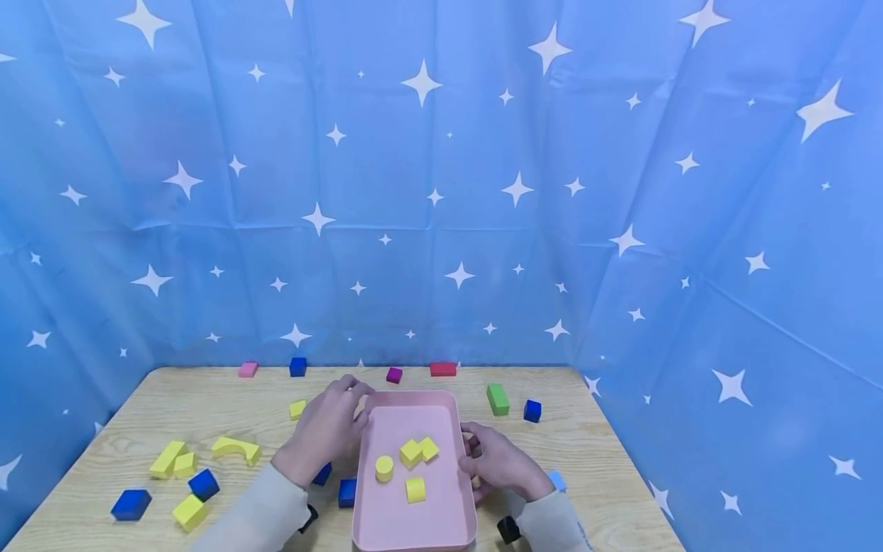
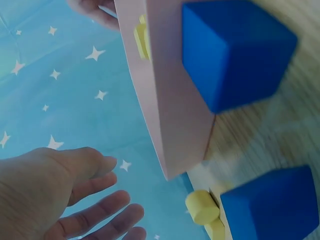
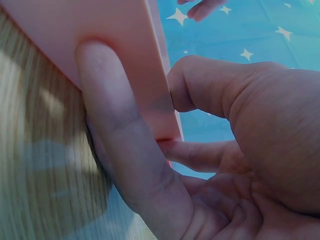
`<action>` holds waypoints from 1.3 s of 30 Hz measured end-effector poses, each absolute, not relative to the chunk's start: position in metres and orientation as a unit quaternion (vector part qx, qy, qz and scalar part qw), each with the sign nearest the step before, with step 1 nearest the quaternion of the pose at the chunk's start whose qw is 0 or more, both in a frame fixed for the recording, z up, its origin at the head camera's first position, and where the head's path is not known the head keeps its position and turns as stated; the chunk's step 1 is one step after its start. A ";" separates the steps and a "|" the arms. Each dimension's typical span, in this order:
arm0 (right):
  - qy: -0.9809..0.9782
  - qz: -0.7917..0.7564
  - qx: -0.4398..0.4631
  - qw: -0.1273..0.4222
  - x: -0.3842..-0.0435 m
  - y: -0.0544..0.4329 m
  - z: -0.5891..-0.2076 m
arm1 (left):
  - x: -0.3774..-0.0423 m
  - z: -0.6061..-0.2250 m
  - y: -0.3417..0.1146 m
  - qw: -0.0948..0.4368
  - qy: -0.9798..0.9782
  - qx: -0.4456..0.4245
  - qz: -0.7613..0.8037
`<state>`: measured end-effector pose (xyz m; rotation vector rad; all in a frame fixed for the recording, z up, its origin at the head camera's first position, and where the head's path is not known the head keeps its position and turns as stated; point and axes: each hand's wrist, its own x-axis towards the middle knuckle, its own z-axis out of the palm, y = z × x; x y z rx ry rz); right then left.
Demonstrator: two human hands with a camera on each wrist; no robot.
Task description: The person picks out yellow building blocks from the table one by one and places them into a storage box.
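Note:
A pink tray point(image 1: 414, 525) lies lengthwise before me, with several yellow blocks point(image 1: 411, 454) inside, some of them cylinders. My right hand point(image 1: 503, 464) grips the tray's right side: in the right wrist view its thumb point(image 3: 205, 82) lies at the rim and a finger point(image 3: 120, 120) presses the outer wall. Close by the far left corner is my left hand point(image 1: 324, 425). The left wrist view shows its fingers point(image 2: 107, 207) loosely spread, holding nothing and apart from the tray. Blue blocks point(image 1: 347, 493) sit just outside the tray's left wall, partly hidden by the left arm.
On the left of the wooden table point(image 1: 124, 422) lie yellow blocks, a yellow arch point(image 1: 237, 448) and blue blocks point(image 1: 131, 505). A green block point(image 1: 497, 399) and blue cube point(image 1: 532, 411) stand right. Along the back edge are pink, blue, purple and red point(image 1: 443, 369) blocks, before a starry curtain.

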<state>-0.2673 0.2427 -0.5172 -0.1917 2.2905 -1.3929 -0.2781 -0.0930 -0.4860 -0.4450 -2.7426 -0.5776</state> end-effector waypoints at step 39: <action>0.820 -0.519 -0.065 0.232 -0.265 0.242 -0.515 | -0.326 -0.512 -0.103 0.081 -0.970 -0.107 -0.203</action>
